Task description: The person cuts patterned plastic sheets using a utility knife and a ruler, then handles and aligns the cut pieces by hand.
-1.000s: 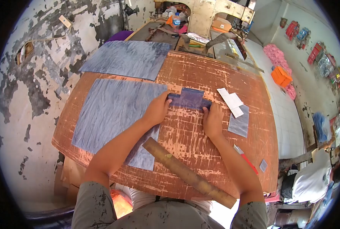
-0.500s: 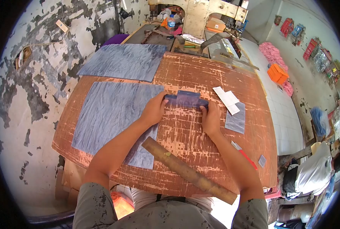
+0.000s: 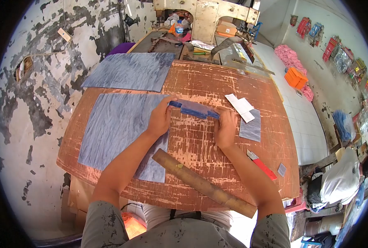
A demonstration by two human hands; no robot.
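Between my two hands is a blue stepped piece (image 3: 193, 109), wider in the middle and narrow at both ends. My left hand (image 3: 160, 117) pinches its left end, and my right hand (image 3: 226, 126) grips the right end. The piece is tilted above the table, showing a bright blue edge; I cannot tell its material. Under my left forearm lies a large grey-blue marbled sheet (image 3: 113, 128). Just right of my right hand are a white paper template (image 3: 240, 107) of similar stepped outline and a small marbled rectangle (image 3: 251, 129).
The scratched brown table (image 3: 200, 153) bears a long worn metal strip (image 3: 200, 182), a red cutter knife (image 3: 261, 166) and a small grey scrap (image 3: 282, 169). Another marbled sheet (image 3: 128, 71) lies farther back. A heavy machine (image 3: 204, 16) stands behind; a person in white (image 3: 339, 182) sits at right.
The blue piece has turned in my hands, its wider part now toward me and its bright blue edge showing. Both hands shifted slightly left in view.
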